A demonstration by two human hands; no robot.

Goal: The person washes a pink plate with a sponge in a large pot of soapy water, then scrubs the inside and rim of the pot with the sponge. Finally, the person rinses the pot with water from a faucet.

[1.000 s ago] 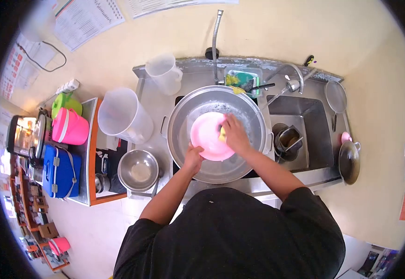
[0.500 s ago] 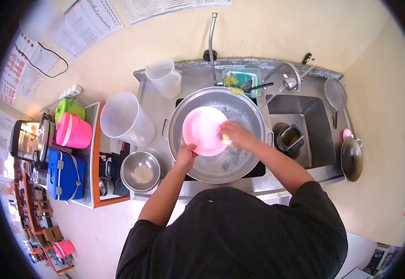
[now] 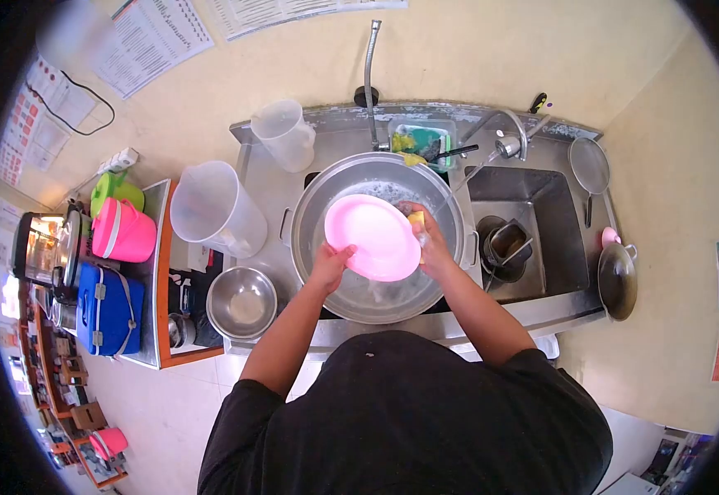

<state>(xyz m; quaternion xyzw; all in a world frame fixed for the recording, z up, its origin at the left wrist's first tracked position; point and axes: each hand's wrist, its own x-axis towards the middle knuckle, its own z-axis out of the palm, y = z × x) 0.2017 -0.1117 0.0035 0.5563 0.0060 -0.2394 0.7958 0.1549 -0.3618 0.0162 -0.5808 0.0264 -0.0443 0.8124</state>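
A pink plate (image 3: 369, 235) is held tilted above a wide metal pot (image 3: 300, 244) with suds in it. My left hand (image 3: 331, 266) grips the plate's near left edge, thumb on the upper face. At the plate's right edge, my right hand (image 3: 432, 247) is closed around a yellow sponge (image 3: 416, 219), which sits against the rim. Part of the right hand's fingers is hidden behind the plate.
Left of the pot are a steel bowl (image 3: 242, 303) and two translucent jugs (image 3: 215, 210). Behind it stands a tub (image 3: 434, 136) with scrubbers. On the right are a sink (image 3: 562, 231) holding dark containers, a strainer (image 3: 589, 167) and a wok (image 3: 617, 282).
My right hand has moved from the plate's upper face out to its right edge with the sponge. The plate has turned and tilted, shifting slightly right.
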